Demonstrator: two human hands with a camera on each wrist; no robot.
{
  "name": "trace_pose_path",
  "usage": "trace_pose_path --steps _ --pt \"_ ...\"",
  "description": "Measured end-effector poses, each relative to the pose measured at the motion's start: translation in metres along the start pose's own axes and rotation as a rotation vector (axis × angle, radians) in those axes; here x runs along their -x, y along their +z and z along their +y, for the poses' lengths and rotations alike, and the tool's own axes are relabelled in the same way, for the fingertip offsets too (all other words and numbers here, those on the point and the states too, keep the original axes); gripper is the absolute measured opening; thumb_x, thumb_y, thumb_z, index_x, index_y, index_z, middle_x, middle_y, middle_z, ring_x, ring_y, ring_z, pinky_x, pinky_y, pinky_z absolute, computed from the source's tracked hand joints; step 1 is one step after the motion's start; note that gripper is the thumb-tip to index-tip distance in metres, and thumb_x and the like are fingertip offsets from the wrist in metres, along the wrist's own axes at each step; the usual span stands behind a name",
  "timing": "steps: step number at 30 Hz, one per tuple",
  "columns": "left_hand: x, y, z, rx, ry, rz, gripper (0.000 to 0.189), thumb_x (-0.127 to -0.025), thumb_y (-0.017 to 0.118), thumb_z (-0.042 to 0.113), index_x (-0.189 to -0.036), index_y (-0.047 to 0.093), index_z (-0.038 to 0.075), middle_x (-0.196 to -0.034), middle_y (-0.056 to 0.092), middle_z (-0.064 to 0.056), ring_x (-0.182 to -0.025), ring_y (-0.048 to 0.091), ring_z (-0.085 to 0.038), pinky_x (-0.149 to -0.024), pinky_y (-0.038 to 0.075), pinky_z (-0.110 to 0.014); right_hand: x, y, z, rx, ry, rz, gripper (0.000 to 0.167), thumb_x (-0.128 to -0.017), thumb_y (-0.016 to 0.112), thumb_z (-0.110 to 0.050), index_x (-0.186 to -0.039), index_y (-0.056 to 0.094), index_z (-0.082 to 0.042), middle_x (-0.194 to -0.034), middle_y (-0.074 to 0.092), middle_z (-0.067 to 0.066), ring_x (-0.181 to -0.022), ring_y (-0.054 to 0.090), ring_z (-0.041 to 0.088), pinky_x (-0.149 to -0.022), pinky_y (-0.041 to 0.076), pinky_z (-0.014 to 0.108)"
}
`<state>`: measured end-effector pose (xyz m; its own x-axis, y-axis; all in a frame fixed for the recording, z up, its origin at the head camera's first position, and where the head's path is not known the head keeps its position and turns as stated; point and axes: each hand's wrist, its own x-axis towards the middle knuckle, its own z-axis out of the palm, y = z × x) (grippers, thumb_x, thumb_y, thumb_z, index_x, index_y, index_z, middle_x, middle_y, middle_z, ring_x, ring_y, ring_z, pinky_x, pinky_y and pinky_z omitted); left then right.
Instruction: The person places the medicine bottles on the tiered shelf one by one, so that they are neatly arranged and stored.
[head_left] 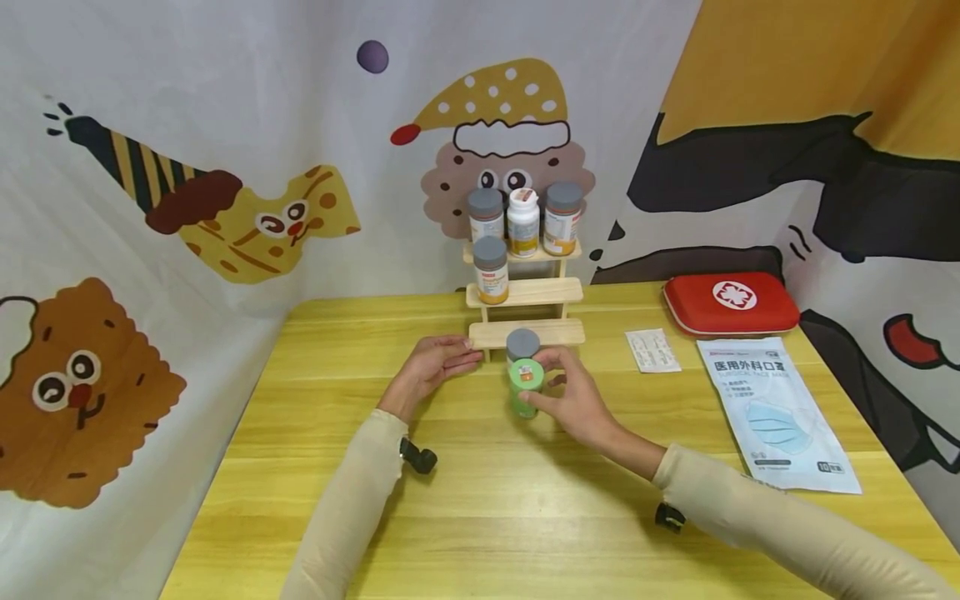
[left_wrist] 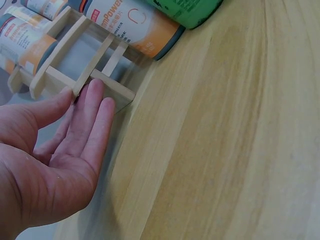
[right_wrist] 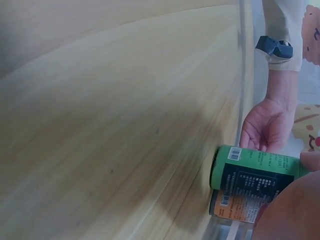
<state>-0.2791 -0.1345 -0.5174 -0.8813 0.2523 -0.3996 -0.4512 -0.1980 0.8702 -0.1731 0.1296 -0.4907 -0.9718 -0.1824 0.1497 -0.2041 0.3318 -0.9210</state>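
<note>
In front of a small three-step wooden rack, my right hand grips a green bottle near its green lid. Right behind it is a grey-capped bottle with an orange and white label, partly hidden by the green one. Both are upright, close to the lowest step. My left hand pinches the left end of that step between thumb and fingertips; in the left wrist view the thumb lies at the wood's edge. The right wrist view shows the green bottle overlapping the orange-labelled bottle.
On the top step stand two grey-capped bottles and a white bottle. Another grey-capped bottle stands on the middle step. To the right lie a blister pack, a red first-aid case and a face-mask packet.
</note>
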Motion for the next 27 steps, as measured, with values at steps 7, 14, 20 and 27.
trace_pose_path --steps 7,14,20,27 --pt "0.0 0.0 0.0 0.005 -0.003 -0.005 0.034 -0.106 0.062 0.004 -0.138 0.061 -0.009 -0.105 0.08 -0.01 -0.095 0.08 -0.018 -0.108 0.061 -0.043 0.001 -0.004 -0.005 -0.041 -0.023 0.012 0.055 -0.085 0.087 -0.005 -0.13 0.056 -0.006 -0.129 0.061 0.011 -0.12 0.058 0.027 -0.104 0.055 0.047" --pt "0.0 0.0 0.0 0.009 0.0 -0.013 0.035 -0.107 0.061 0.004 -0.139 0.059 -0.009 -0.104 0.08 -0.008 -0.095 0.08 -0.017 -0.111 0.059 -0.045 0.002 -0.012 -0.014 -0.052 -0.078 0.03 0.055 -0.083 0.086 0.0 -0.129 0.056 -0.004 -0.127 0.062 0.011 -0.119 0.059 0.025 -0.104 0.057 0.042" --pt "-0.001 0.0 0.0 0.008 0.0 -0.014 0.034 -0.107 0.061 0.004 -0.139 0.06 -0.009 -0.104 0.08 -0.008 -0.095 0.08 -0.017 -0.11 0.06 -0.044 0.003 -0.022 -0.025 -0.035 -0.129 0.032 0.055 -0.083 0.084 0.0 -0.13 0.056 -0.006 -0.126 0.062 0.008 -0.117 0.059 0.021 -0.105 0.056 0.037" --pt "0.001 0.0 0.001 0.011 0.006 -0.014 0.032 -0.106 0.062 0.004 -0.136 0.061 -0.009 -0.101 0.081 -0.007 -0.093 0.08 -0.017 -0.11 0.06 -0.045 0.002 -0.031 -0.038 -0.031 -0.203 0.049 0.054 -0.082 0.082 0.003 -0.129 0.057 -0.006 -0.125 0.061 0.006 -0.115 0.058 0.016 -0.1 0.056 0.025"
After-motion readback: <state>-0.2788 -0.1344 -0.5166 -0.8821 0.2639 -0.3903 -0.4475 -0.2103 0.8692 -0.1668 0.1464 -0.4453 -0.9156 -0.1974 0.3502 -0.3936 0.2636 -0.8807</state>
